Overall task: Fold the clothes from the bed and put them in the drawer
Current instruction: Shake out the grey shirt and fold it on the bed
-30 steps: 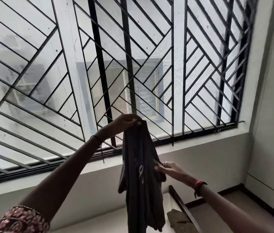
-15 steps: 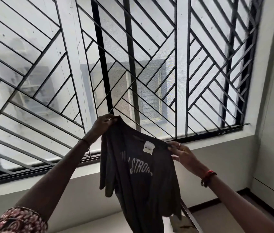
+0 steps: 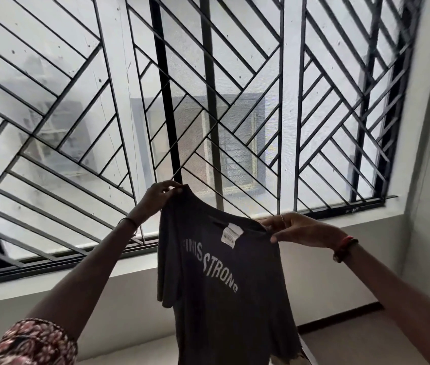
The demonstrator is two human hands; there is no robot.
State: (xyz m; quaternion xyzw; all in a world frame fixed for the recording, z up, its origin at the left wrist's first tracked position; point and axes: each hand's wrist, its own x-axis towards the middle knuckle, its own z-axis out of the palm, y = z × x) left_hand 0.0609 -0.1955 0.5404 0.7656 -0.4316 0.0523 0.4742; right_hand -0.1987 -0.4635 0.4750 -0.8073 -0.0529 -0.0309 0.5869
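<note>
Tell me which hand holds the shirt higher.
The left hand, pinching one T-shirt shoulder in front of the window bars; the right hand, wearing a ring, grips it lower.

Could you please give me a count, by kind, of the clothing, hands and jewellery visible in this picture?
T-shirts: 1, the dark T-shirt, held up.
Hands: 2, the left hand and the right hand, both gripping it.
Wristbands: 2, the black band on the left wrist, the red bracelet on the right.
Rings: 1, the ring on the right hand.
Total: 6.
</note>
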